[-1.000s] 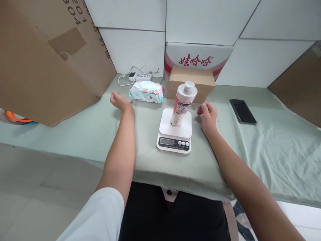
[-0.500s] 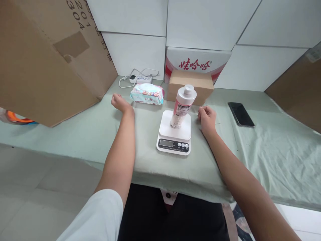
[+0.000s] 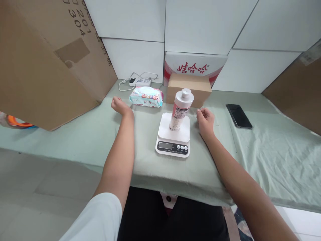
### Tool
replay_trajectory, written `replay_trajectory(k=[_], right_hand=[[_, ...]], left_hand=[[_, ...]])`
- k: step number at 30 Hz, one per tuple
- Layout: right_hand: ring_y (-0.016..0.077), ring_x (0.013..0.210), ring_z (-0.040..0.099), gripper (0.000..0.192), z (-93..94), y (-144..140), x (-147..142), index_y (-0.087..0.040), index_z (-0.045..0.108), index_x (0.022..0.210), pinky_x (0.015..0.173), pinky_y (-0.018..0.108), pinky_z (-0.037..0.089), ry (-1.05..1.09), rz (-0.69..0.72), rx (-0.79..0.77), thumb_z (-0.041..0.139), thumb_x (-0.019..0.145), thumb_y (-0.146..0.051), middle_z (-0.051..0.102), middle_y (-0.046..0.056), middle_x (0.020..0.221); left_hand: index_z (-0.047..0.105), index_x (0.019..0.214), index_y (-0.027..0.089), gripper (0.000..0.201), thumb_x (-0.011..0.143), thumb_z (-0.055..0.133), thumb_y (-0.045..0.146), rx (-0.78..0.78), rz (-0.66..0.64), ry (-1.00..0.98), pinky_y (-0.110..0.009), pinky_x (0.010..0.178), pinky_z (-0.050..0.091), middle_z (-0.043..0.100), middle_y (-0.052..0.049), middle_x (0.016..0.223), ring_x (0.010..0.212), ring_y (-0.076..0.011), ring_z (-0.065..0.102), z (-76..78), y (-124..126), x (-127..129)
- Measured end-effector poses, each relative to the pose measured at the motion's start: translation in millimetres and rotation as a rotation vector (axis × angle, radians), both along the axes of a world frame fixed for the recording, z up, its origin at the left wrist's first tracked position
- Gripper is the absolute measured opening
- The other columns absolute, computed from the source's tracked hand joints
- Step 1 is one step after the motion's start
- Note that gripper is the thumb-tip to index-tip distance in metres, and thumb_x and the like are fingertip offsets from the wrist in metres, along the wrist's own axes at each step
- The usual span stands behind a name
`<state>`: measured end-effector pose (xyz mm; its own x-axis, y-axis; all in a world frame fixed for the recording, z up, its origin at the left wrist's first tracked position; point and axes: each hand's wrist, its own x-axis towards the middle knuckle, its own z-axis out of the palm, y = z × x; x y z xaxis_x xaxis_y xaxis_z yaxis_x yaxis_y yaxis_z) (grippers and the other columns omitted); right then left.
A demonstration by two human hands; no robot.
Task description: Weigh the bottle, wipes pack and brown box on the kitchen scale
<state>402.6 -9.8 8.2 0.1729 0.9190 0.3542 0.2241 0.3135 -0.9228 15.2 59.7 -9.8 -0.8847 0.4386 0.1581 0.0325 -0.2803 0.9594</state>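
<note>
A white kitchen scale (image 3: 173, 152) with a small display and round buttons lies on the green cloth. On its platform stands a white and pink bottle (image 3: 180, 110) with a pale cap, and neither hand touches it. My left hand (image 3: 120, 105) rests closed in a fist on the cloth, left of the scale and near the pack of wipes (image 3: 146, 97). To the right of the scale, my right hand (image 3: 206, 122) lies on the cloth with its fingers curled in, apart from the bottle. I see nothing in either hand.
Behind the scale, a brown carton (image 3: 189, 85) stands before a white and red box (image 3: 193, 62). A power strip with a white cable (image 3: 140, 82) lies behind the wipes. A phone (image 3: 239, 115) is at right. Large cardboard (image 3: 50, 67) rises at left, more cardboard (image 3: 298, 83) at far right.
The view has shifted slightly, so things on the table appear a little lower and further left. Both hands stay where they were, and the bottle still stands on the scale.
</note>
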Motion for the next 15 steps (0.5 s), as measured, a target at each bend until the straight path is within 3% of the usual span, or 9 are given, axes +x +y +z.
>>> replay_trajectory(k=[3,7,10,15], right_hand=[[0.0155,0.067,0.045,0.045,3.9,-6,-5,-0.024,0.058,0.073,0.067,0.032,0.04,-0.087,0.024,0.12,0.069,0.09,-0.063,0.052,-0.003,0.067],[0.0237,0.095,0.061,0.049,11.1,-19,-17,-0.026,0.076,0.093,0.085,0.039,0.049,-0.21,0.214,0.249,0.059,0.096,-0.072,0.073,0.005,0.094],[0.026,0.101,0.062,0.05,15.9,-29,-29,-0.027,0.078,0.105,0.087,0.041,0.051,-0.266,0.325,0.262,0.065,0.092,-0.073,0.074,0.007,0.1],[0.0241,0.092,0.061,0.048,18.7,-39,-44,-0.026,0.075,0.11,0.081,0.039,0.051,-0.309,0.315,0.248,0.08,0.083,-0.065,0.071,0.005,0.094]], left_hand=[[0.02,0.081,0.027,0.026,0.101,0.037,0.028,0.01,0.154,-0.103,-0.029,0.075,0.052,0.031,-0.001,0.08,0.086,-0.0179,0.056,5.1,0,6],[0.018,0.08,0.027,0.028,0.1,0.038,0.021,0.032,0.169,-0.136,-0.031,0.074,0.049,0.032,-0.001,0.08,0.082,-0.0175,0.054,9.2,2,7],[0.017,0.079,0.027,0.031,0.101,0.036,0.018,0.034,0.178,-0.122,-0.033,0.076,0.049,0.035,-0.002,0.08,0.084,-0.0182,0.057,8.8,4,5],[0.014,0.078,0.026,0.036,0.106,0.036,0.018,0.019,0.181,-0.082,-0.038,0.08,0.049,0.04,-0.003,0.079,0.094,-0.0199,0.062,3.6,8,0]])
